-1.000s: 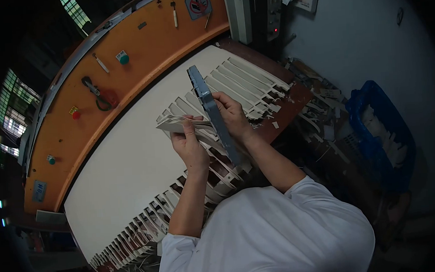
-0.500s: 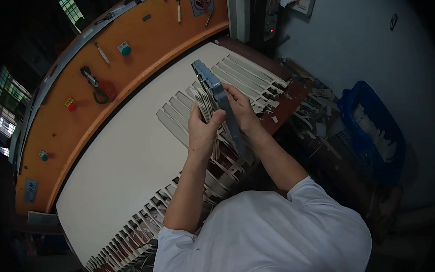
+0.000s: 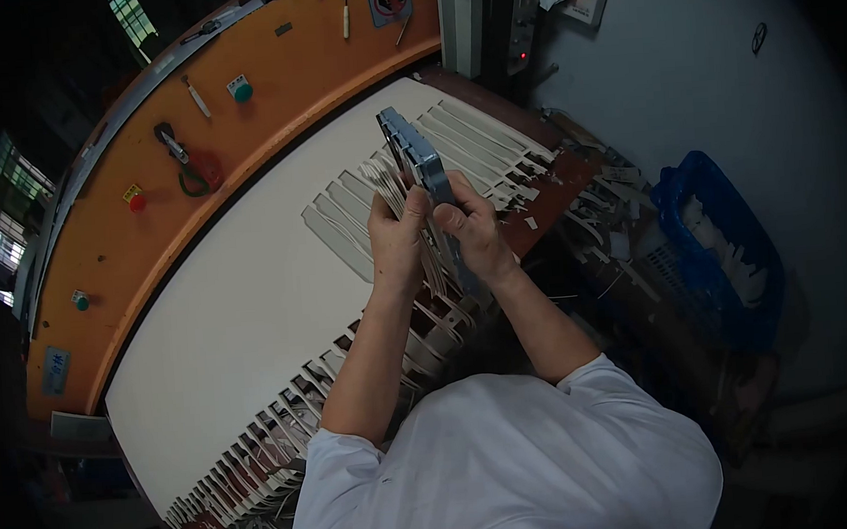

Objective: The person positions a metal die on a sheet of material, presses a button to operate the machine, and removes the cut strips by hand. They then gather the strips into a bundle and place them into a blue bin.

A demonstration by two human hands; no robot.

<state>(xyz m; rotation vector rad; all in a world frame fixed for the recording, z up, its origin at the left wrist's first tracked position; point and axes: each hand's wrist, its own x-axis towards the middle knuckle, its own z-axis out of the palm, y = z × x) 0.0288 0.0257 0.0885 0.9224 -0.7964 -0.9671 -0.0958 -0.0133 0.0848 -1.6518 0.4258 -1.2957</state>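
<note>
My left hand [image 3: 395,247] is closed round a stack of thin off-white cut strips [image 3: 379,177], its thumb on the near side. Against it, my right hand [image 3: 481,239] grips a long blue-grey cutting die [image 3: 423,153], with the thumb across its near face. Die and strips stand on edge, close together, above the sheet. Beneath lies a large off-white sheet [image 3: 223,320] with rows of long slots cut from its right end and front edge. The fingers behind the die are partly hidden.
An orange machine beam [image 3: 269,109] with buttons and hanging tools crosses behind the sheet. At right, a blue basket [image 3: 776,287] holds white pieces. Offcut scraps [image 3: 600,225] litter the brown table edge [image 3: 565,193]. A control box [image 3: 516,26] stands at the back.
My right thumb has come over onto the near side of the die, and that hand shows more in front. The die and strips have shifted slightly; the view has moved a little.
</note>
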